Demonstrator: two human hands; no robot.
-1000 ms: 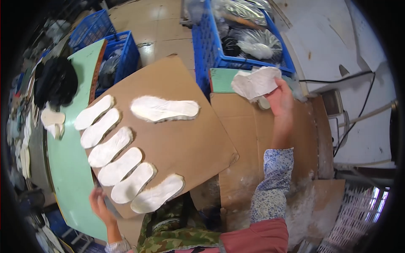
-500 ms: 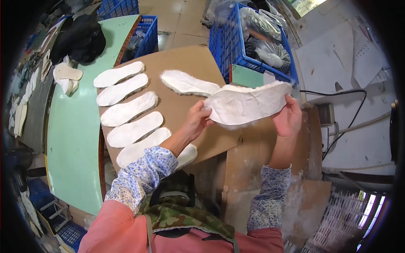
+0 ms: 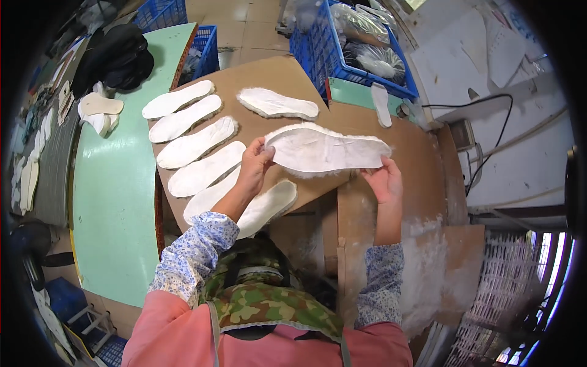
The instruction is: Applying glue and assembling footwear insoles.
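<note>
A white fleecy insole (image 3: pixel 329 150) is stretched level between my hands, its smooth side facing up and fluff along its rim. My left hand (image 3: pixel 254 167) pinches its broad end, thumb on top. At the narrower end, the fingers of my right hand (image 3: pixel 385 179) grip the lower edge. Just beyond it a fluffy insole (image 3: pixel 277 103) lies on the brown cardboard (image 3: pixel 257 73). Several more insoles (image 3: pixel 197 142) lie in a slanting row to the left, some partly behind my left arm. One insole (image 3: pixel 269 208) rests near the board's front edge.
A green table (image 3: pixel 110 202) runs along the left, with black cloth (image 3: pixel 122 58) and pale cut pieces (image 3: pixel 101 110) on it. Blue crates (image 3: pixel 342 61) holding plastic bags stand at the back. A thin white piece (image 3: pixel 381 104) and a black cable (image 3: pixel 507 122) are at right.
The held insole has come left and lies flatter, both hands still on it. It no longer overlaps the insole behind. The whole view has shifted slightly.
</note>
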